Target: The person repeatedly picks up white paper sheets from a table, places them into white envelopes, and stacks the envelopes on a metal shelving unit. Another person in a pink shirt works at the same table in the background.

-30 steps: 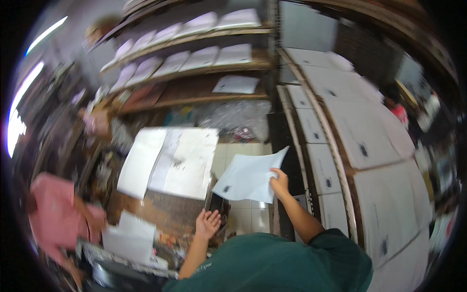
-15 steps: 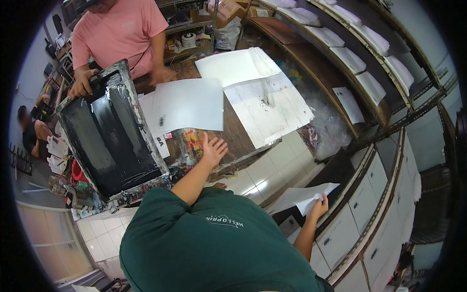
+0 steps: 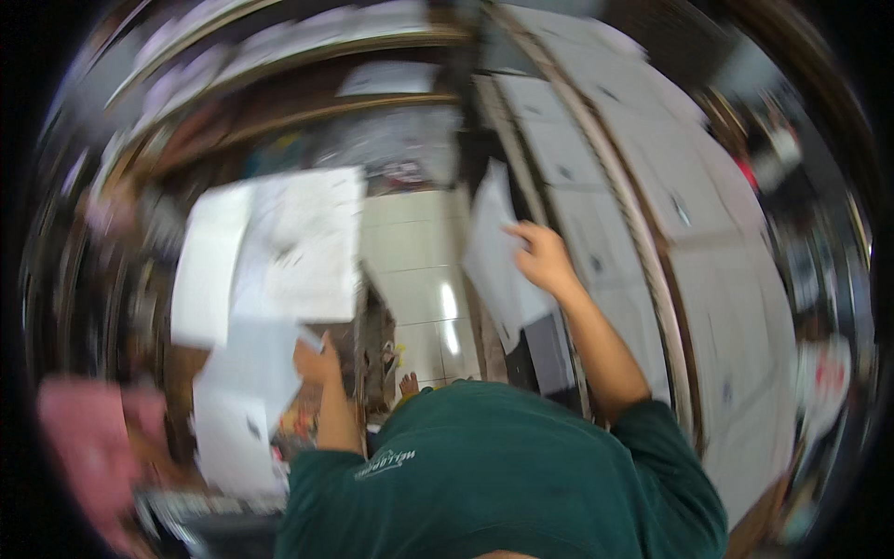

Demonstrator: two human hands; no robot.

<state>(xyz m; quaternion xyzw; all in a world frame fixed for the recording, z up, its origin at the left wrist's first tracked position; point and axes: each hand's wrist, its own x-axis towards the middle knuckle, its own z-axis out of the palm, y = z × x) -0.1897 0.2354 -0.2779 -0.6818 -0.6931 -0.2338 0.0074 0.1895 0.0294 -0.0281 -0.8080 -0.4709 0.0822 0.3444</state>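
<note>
My right hand (image 3: 543,261), its fingers bent in a pinch, is at the edge of a white sheet of paper (image 3: 494,256) with a small dark print near its lower corner. This sheet slants over the floor tiles and the edge of the right-hand rack. On the left, my left hand (image 3: 319,361) is closed at the corner of a pale sheet (image 3: 251,359) on the work table, and a strip of its edge shows over the fingers. Under that lies another printed white sheet (image 3: 228,443). Motion blur softens both hands.
White sheets (image 3: 312,242), one smudged dark, cover the table's far end. Racks (image 3: 643,279) holding several printed sheets line the right side; more shelves (image 3: 270,112) stand ahead. A tiled floor aisle (image 3: 414,252) runs between. A person in pink (image 3: 88,447) is at the left.
My view has swung to the right. My left hand has gone from spread fingers to closing on the table sheet's corner. The right hand's sheet now hangs farther along the rack.
</note>
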